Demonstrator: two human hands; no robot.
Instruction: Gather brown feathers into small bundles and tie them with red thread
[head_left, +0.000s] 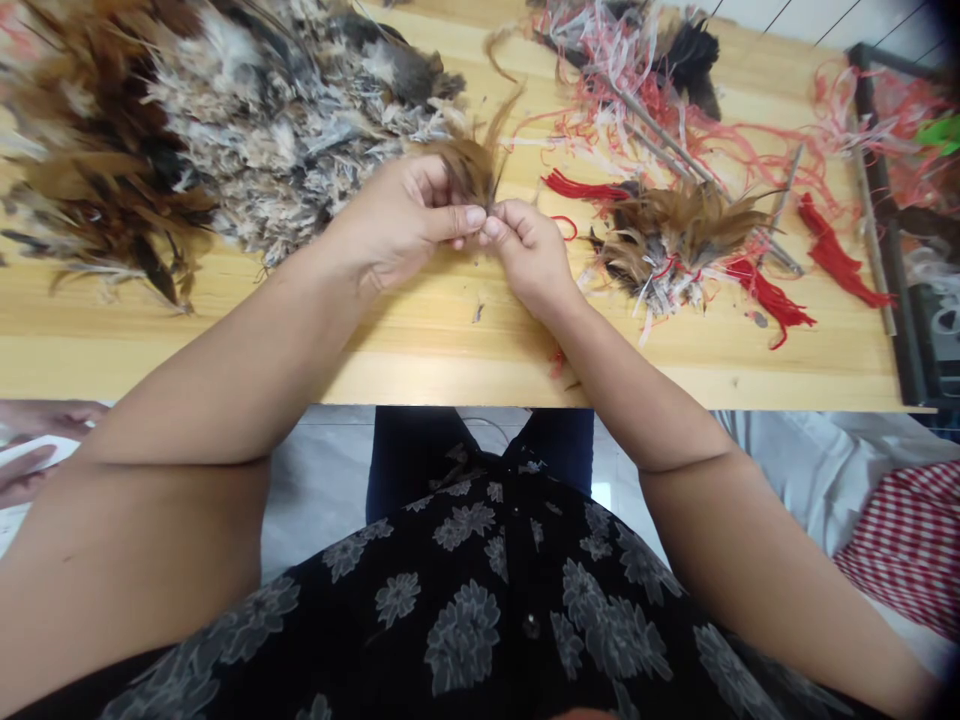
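Brown feathers (471,170) are pinched at their base between the left hand (394,222) and right hand (529,256), fingertips closed tight and low, above the wooden counter (442,325).

The tuft of feathers (469,165) is ginger-brown, the heap of feathers (285,130) speckled grey and white (darker brown further left). Red cord (836,265) lies near the bench (450,340)'s right edge; the blouse (457,600) is black with grey flowers; the cloth (911,545) is red-and-white check.

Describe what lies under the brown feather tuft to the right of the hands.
Red cord and pale strips show at the edges of the brown feather tuft, on the wooden table; whatever lies directly beneath the tuft is covered and cannot be seen.
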